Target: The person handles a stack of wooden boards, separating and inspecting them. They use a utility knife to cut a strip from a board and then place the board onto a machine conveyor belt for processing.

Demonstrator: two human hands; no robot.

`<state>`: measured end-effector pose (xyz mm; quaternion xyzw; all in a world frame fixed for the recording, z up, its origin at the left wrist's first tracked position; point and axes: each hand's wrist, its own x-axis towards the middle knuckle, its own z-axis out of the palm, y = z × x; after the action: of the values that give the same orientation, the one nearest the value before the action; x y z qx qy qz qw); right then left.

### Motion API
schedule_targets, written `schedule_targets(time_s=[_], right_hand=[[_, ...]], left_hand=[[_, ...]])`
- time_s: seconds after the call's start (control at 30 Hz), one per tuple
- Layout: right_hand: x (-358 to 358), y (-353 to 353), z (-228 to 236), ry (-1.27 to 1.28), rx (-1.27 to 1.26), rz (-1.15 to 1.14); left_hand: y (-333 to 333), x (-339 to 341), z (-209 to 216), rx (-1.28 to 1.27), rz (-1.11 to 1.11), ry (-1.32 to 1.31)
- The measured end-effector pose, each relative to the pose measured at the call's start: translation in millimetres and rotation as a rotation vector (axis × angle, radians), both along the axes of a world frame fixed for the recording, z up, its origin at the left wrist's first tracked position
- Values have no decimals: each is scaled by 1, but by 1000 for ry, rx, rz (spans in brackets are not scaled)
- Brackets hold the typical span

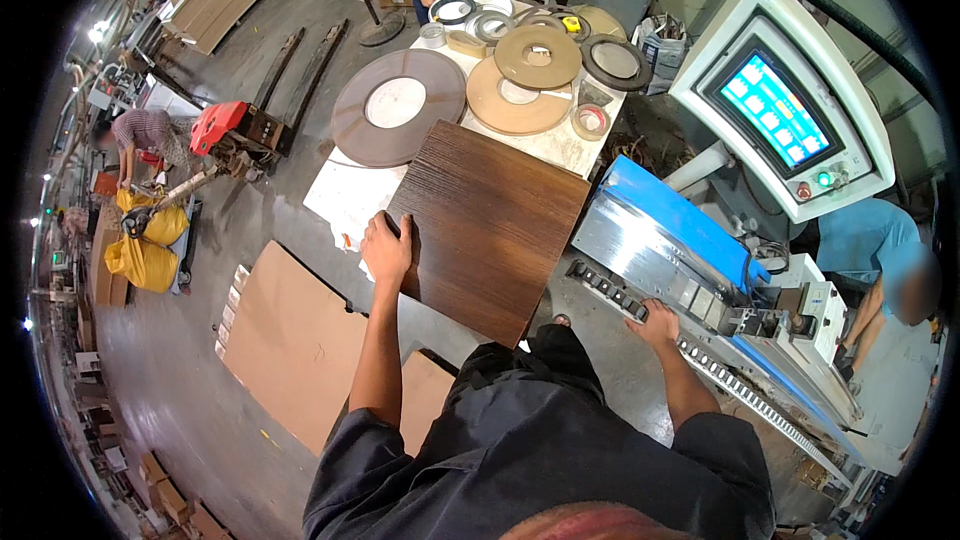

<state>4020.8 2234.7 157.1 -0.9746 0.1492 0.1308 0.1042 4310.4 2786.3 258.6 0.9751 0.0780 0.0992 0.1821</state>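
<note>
A dark brown wood-grain panel (490, 230) lies tilted across the near part of a white table, its front corner jutting out close to my body. At the panel's left edge is my left hand (388, 248), thumb on the top face and fingers along the edge. On the right, my right hand (656, 322) rests on a roller rail (606, 290) along the machine's near side, fingers bent over it. The undersides of both grips are hidden. Beside the rail runs the machine's metal bed (625, 235) with a blue cover (675, 215).
Rolls of edge banding (400, 105) and tape lie on the white table (345, 195). A lit control screen (775, 110) overhangs the right. Brown boards (290, 335) lie low at left, beyond them a red pallet jack (225, 127). Co-workers stand behind the table, far left and right.
</note>
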Motion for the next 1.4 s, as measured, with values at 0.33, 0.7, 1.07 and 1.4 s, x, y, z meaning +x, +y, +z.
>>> schedule_targets(time_s=[0.33,0.7,1.07,1.4], right_hand=[[0,1,-1,-21,-31,6],[0,1,-4,-55,-42,31],[-2,-2,-7,-69,-37,33],[-1,0,-5,-73,-47,43]], left_hand=[[-2,-1,9,-3,13,58],[0,-1,0,-12,14,5],[1,0,0,-7,11,20],[1,0,-1,-8,12,23]])
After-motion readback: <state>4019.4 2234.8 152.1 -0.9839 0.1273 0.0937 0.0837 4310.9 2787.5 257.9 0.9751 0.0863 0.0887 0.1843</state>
